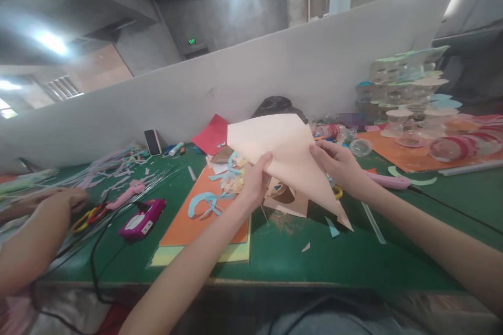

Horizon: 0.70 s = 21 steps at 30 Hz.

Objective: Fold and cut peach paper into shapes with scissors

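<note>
My left hand (255, 180) and my right hand (336, 165) both pinch a large sheet of peach paper (286, 162), which is folded or curled into a pointed cone-like shape. Its tip points down and to the right, over the table. Below my left hand lies an orange card (204, 220) with curled blue paper strips (208, 201) and pale scraps on it. A tan paper piece (286, 201) lies partly hidden beneath the sheet. A pink corded glue gun (387, 181) lies right of my right hand, not touching it.
A co-worker's arm (39, 230) reaches in at the left, near yellow-handled scissors (88, 218) and a magenta device (142, 219). Paper scraps and cords lie across the green table (314, 254). A grey partition (236, 84) stands behind, with stacked clear plastic containers (408, 89) at the right.
</note>
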Tool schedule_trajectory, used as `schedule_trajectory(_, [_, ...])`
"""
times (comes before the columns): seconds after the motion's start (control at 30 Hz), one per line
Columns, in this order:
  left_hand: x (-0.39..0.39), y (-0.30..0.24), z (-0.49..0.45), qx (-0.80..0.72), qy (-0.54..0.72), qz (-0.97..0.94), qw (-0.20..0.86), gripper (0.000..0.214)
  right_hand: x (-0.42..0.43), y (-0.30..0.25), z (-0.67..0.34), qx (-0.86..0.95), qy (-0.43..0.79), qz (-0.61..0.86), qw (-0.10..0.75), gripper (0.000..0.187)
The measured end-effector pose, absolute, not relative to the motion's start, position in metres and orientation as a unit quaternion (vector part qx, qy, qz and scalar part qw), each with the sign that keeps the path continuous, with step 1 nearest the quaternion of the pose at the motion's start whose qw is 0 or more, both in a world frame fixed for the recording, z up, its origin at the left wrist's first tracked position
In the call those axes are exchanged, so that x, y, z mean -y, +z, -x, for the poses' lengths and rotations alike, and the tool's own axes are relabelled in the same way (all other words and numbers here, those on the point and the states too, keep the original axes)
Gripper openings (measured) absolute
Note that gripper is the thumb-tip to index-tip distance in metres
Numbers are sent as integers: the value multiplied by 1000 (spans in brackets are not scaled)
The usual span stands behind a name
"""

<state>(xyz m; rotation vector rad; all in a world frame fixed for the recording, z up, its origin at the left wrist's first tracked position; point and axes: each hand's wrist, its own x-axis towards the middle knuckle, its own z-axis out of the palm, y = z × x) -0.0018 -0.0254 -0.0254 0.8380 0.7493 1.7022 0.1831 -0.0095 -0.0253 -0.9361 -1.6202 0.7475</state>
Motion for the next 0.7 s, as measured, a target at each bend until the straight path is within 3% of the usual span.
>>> schedule_trajectory(0.37, [22, -25, 4, -314, 718, -337, 522, 39, 9, -26, -185, 692, 318, 397, 513, 43])
schedule_trajectory(0.5, [17, -23, 11, -325, 734, -330, 497, 32, 11, -24, -186, 725, 345, 389, 453, 47])
schedule_trajectory(0.7, [17, -12, 16, -302, 761, -308, 484, 38, 10, -22, -186, 769, 358, 382, 367, 43])
